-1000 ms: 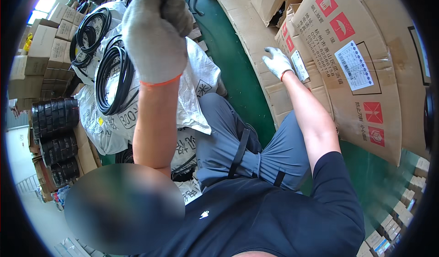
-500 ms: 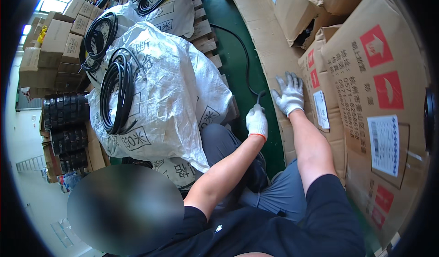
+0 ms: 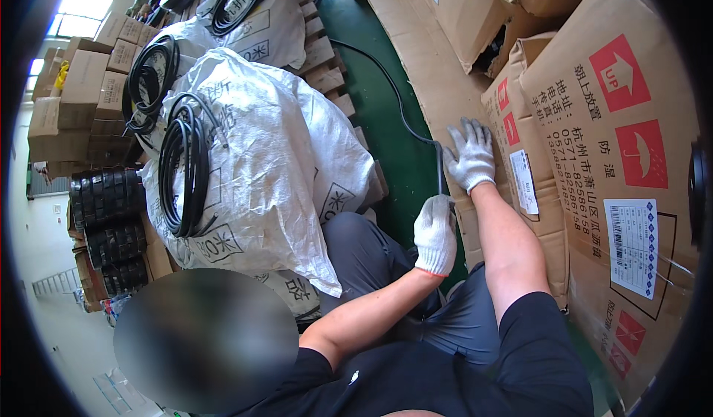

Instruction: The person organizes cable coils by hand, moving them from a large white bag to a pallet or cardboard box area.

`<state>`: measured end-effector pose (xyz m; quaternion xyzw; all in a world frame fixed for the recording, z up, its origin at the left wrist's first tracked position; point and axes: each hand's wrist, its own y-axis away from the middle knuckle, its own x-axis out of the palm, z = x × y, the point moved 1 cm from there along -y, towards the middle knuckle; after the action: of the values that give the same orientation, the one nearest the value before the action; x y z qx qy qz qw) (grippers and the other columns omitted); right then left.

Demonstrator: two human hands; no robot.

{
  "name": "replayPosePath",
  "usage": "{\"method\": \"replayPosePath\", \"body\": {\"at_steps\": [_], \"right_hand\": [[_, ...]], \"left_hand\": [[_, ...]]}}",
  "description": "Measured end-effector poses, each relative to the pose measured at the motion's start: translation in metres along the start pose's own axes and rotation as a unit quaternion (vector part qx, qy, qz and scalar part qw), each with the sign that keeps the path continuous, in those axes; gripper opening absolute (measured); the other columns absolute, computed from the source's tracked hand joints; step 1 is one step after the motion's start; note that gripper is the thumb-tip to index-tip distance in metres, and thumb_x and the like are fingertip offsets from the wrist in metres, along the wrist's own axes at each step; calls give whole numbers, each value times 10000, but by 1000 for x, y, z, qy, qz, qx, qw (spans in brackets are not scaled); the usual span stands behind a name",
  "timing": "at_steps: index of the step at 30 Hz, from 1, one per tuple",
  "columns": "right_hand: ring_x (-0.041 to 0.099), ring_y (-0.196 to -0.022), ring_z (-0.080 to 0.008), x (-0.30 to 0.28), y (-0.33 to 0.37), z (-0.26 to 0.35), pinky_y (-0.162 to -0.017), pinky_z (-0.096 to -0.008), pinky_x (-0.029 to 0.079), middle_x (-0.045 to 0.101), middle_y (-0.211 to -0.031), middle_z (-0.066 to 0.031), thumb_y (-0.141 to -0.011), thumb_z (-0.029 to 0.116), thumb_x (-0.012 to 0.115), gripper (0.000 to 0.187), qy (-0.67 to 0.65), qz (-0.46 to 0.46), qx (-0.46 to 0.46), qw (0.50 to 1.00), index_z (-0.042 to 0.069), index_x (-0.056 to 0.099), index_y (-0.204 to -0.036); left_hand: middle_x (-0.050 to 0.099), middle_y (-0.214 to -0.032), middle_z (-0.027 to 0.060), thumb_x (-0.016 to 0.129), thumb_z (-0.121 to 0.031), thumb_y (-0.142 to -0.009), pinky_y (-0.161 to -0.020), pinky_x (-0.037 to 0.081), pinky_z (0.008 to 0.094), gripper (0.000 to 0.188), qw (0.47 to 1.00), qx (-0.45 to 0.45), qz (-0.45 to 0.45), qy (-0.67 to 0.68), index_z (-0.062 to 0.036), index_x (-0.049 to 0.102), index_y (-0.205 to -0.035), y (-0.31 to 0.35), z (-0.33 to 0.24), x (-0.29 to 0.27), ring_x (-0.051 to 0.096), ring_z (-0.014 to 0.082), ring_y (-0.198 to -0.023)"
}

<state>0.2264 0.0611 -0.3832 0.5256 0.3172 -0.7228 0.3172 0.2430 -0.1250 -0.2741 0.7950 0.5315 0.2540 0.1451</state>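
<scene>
My left hand (image 3: pixel 434 235), in a white knit glove with an orange cuff edge, is closed around a black cable (image 3: pixel 440 170). From that fist the cable rises, bends, then trails along the green floor toward the far side. My right hand (image 3: pixel 471 157), gloved in white with grey fingers, lies flat with fingers spread. It rests on a flattened cardboard sheet (image 3: pixel 434 90) beside a large carton (image 3: pixel 601 105). The cable passes just left of the right hand's fingers. The cable's end inside the left hand is hidden.
Bulky white woven sacks (image 3: pixel 252 135) stand at the left, bearing coils of black cable (image 3: pixel 184 168). A wooden pallet (image 3: pixel 327 64) edges the green floor (image 3: pixel 364 94). Stacked cartons (image 3: pixel 82 79) and wrapped black bundles (image 3: pixel 111 198) are farther left. A torn carton (image 3: pixel 464 23) stands at the far right.
My left hand has moved right and nearer my body, drawing the cable with it. The cable now stretches straighter beside my right hand, which stays on the cardboard.
</scene>
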Motion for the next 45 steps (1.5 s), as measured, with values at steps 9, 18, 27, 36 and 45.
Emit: {"method": "replayPosePath", "body": {"at_steps": [9, 18, 27, 36, 45], "right_hand": [[422, -1567, -427, 4, 2, 3, -1335, -603, 251, 503, -1671, -196, -1006, 474, 672, 575, -7, 0, 0, 1000, 179, 667, -1500], [434, -1556, -437, 14, 1, -2, -1327, -608, 261, 517, -1659, -204, -1000, 471, 677, 581, -12, -20, -15, 1000, 173, 663, -1498], [425, -1558, -442, 32, 0, -14, -1329, -604, 258, 510, -1663, -203, -1001, 476, 680, 589, 1, -17, -17, 1000, 169, 653, -1503], [440, -1546, -434, 23, 1, -12, -1324, -603, 268, 527, -1642, -199, -999, 471, 680, 571, -14, -21, -9, 1000, 166, 666, -1481], [452, -1542, -425, 9, 7, -3, -1321, -601, 278, 542, -1630, -196, -995, 456, 693, 552, -16, -27, -9, 999, 161, 674, -1462]], "left_hand": [[404, -589, -65, 561, -375, -1171, -445, 243, 292, 345, 989, -7, 39, 145, -68, 673, -1060, -27, -129, 27, 323, 84, -441], [397, -596, -65, 576, -369, -1166, -463, 226, 289, 341, 979, 30, 101, 173, -55, 673, -1076, -14, -175, 57, 297, 87, -450], [433, -615, -60, 585, -330, -1167, -456, 240, 288, 311, 984, 56, 118, 123, -35, 680, -1131, 7, -176, 59, 333, 84, -445], [428, -615, -61, 585, -322, -1165, -465, 244, 286, 303, 985, 47, 105, 130, -38, 683, -1125, 5, -171, 59, 332, 80, -457], [413, -604, -54, 579, -331, -1146, -460, 257, 304, 275, 987, -9, 48, 152, -93, 666, -1040, -62, -130, 29, 318, 105, -448]]}}
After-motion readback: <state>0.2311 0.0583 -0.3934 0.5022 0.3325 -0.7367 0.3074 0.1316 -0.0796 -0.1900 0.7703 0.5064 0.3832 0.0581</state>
